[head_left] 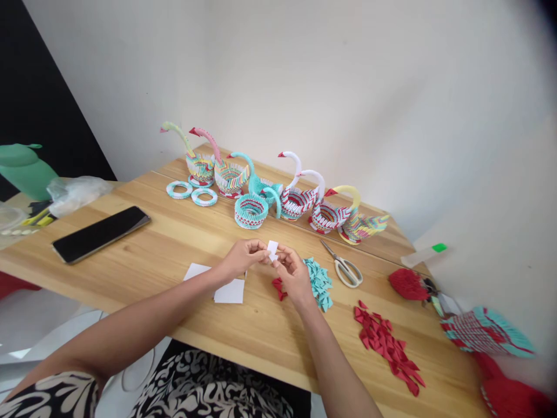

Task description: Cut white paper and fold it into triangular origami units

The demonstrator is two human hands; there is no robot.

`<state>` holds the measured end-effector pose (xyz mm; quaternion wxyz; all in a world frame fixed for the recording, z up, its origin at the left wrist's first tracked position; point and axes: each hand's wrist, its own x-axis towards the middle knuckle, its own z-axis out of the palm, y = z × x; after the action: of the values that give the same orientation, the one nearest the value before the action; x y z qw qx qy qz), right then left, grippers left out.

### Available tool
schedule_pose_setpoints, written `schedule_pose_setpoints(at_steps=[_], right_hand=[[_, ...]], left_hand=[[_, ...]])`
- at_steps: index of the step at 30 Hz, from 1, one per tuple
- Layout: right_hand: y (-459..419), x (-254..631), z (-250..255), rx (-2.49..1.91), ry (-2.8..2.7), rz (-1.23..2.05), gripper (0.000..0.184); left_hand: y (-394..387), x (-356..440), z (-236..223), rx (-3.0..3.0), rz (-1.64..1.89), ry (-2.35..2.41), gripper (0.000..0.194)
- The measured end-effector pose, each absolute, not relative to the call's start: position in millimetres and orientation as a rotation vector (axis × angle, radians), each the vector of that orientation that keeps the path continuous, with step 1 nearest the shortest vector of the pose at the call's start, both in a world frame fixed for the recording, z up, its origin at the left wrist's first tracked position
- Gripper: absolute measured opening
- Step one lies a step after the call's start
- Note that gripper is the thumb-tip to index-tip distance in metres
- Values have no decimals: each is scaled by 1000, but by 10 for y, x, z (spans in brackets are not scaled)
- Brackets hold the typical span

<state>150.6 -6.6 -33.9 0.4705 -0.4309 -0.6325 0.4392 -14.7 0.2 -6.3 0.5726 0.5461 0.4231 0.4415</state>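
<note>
Both hands pinch one small white slip (272,249) just above the middle of the worktop (183,244): the left hand (243,257) grips it from 9 o'clock, the right hand (292,274) from 4 o'clock, fingers closed on its edges. White sheets (230,292) lie under the left wrist, and teal pieces (319,283) lie at 3 o'clock of the right hand with scissors (346,268) beyond them. Paper swans (300,197) line the 12 o'clock edge, a phone (100,233) lies at 9 o'clock and red pieces (387,345) at 4 o'clock.
</note>
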Motion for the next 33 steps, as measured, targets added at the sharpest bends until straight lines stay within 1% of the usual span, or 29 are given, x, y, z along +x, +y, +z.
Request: schedule_pose_setpoints(at_steps=[5, 10, 14, 17, 21, 25, 28, 33], right_hand=[[-76, 1526, -310, -1191, -1566, 1046, 19], [-96, 1531, -304, -1276, -1568, 956, 22], [-113, 1504, -281, -1245, -1597, 902, 19], [-116, 1490, -270, -1177, -1592, 933, 17], [-96, 1512, -302, -1162, -1515, 944, 22], [-79, 1554, -331, -1196, -1499, 813, 24], [-87, 1564, -308, -1209, -1524, 761, 25], [-96, 1556, -258, -1173, -1476, 961, 30]], left_hand=[[-9, -122, -109, 1416, 1052, 1011, 18], [-3, -108, -176, 1457, 1071, 1019, 22], [3, -117, -151, 1428, 1048, 1011, 22], [-11, -128, -85, 1363, 1051, 1013, 21], [-26, -148, -27, 1243, 1068, 977, 20], [-26, -184, 18, 1165, 1086, 938, 23], [-28, -197, 44, 1155, 1037, 921, 24], [-17, -155, -74, 1371, 910, 917, 22]])
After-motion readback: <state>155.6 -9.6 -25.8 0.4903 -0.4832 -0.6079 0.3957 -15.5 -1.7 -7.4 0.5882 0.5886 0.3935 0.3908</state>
